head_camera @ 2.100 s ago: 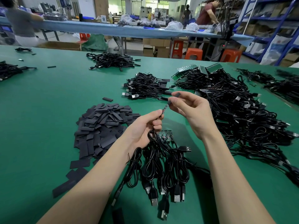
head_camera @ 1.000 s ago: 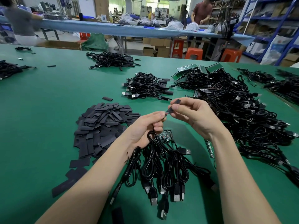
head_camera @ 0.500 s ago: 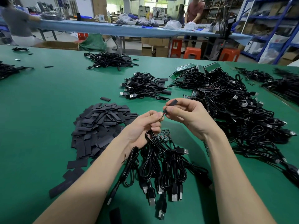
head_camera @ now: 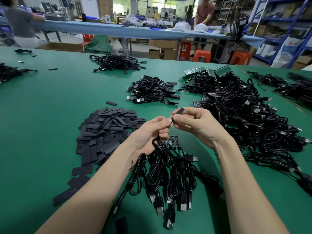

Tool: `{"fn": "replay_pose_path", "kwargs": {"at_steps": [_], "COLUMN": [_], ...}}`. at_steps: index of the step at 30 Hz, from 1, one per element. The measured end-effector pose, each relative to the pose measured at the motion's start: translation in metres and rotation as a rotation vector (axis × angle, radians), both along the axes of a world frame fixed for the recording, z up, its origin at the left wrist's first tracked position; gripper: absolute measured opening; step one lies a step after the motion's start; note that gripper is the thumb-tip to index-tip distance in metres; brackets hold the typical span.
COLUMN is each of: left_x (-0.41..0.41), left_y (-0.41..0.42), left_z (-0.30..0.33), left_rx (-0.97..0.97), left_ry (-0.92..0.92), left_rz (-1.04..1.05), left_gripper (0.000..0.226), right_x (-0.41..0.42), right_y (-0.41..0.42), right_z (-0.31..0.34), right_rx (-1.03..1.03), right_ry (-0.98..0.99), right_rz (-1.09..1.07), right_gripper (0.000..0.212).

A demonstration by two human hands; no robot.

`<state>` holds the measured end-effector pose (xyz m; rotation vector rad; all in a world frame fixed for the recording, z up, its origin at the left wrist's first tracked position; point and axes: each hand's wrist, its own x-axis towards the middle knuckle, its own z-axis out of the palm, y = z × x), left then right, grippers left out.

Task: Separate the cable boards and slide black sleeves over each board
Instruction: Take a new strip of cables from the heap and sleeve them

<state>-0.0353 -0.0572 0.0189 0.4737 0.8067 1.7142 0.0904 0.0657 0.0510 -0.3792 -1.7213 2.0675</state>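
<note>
Right-hand fingers (head_camera: 181, 117) pinching a black sleeve (head_camera: 179, 111) above the green table (head_camera: 50, 107), right hand (head_camera: 196, 126) raised, left hand (head_camera: 152, 132) curled gripping looped cables (head_camera: 162, 166), fingertips meeting at the sleeve's lower end, board hidden, sleeve pile (head_camera: 108, 130) to the left.

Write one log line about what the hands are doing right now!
left hand: pinches cable end | right hand: pinches sleeve | sleeve: at left fingertips | spare sleeves: piled left | step: sleeving

The right hand (head_camera: 197, 125) has slid the black sleeve (head_camera: 178, 112) down the board until both hands' fingertips meet.
</note>
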Motion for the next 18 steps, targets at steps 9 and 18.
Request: {"fn": "replay_pose_path", "kwargs": {"at_steps": [9, 18], "left_x": [-0.009, -0.008], "left_y": [0.001, 0.0], "left_z": [-0.003, -0.012], "left_rx": [-0.022, 0.034], "left_ry": [0.529, 0.842], "left_rz": [0.252, 0.426], "left_gripper": [0.021, 0.009], "right_x": [-0.003, -0.005], "right_y": [0.007, 0.007], "right_z": [-0.008, -0.013], "right_rx": [-0.094, -0.152], "right_ry": [0.029, 0.024], "right_rz": [-0.145, -0.149], "right_gripper": [0.017, 0.02]}}
